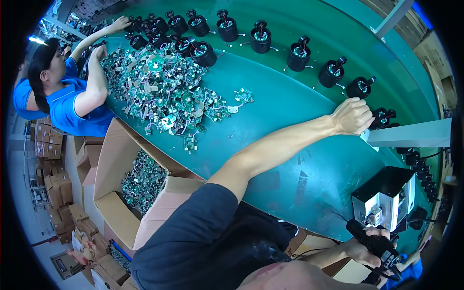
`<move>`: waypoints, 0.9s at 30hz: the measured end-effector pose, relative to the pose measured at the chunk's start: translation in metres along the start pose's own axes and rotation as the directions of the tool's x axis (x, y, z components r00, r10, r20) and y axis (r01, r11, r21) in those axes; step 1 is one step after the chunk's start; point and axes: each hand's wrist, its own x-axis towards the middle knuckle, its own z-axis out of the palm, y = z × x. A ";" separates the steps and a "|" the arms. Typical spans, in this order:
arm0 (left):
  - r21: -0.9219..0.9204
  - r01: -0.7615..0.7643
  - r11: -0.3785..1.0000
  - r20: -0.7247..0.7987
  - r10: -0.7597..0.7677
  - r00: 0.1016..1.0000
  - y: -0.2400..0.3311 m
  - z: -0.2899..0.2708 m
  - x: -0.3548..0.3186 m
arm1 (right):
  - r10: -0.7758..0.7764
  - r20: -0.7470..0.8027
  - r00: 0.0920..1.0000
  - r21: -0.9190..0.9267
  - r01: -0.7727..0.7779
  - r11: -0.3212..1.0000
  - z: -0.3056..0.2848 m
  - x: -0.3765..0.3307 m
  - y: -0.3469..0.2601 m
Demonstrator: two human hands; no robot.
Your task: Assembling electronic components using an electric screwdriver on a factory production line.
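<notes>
My left arm stretches across the green table, and my left hand (353, 117) is closed with its fingers curled under. Whatever it may hold is hidden. Right beside it, touching or nearly so, is a black cylindrical housing (382, 118) on the green belt; another black housing (358, 88) stands just beyond the knuckles. At the lower right, my right hand (363, 252) is wrapped around a black cylindrical device (374, 241), held tilted near the table edge. A dark cable shows by its lower end. Its exact kind cannot be made out.
A heap of green circuit boards (159, 87) with wires covers the table's left part. An open carton (157, 208) of boards stands below. Black housings line the green belt (309, 29). A metal post (411, 134) and a silver-black machine (384, 198) stand right. A co-worker (72, 92) reaches over at left.
</notes>
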 end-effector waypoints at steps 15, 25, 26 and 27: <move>-0.141 0.061 0.988 0.215 -0.030 0.976 -0.002 0.004 0.008 | -0.032 -0.018 0.999 0.251 0.036 0.967 0.008 -0.008 0.006; -0.045 0.109 0.993 0.486 -0.074 0.871 0.007 0.005 0.009 | -0.034 -0.015 0.999 0.273 0.037 0.961 -0.001 -0.011 0.009; -0.045 0.104 0.994 0.485 -0.069 0.872 0.006 0.006 0.009 | -0.037 -0.019 0.999 0.276 0.040 0.960 -0.001 -0.011 0.009; -0.041 0.124 0.991 0.505 -0.086 0.859 0.006 0.007 0.008 | -0.030 -0.024 0.999 0.267 0.036 0.963 0.000 -0.011 0.010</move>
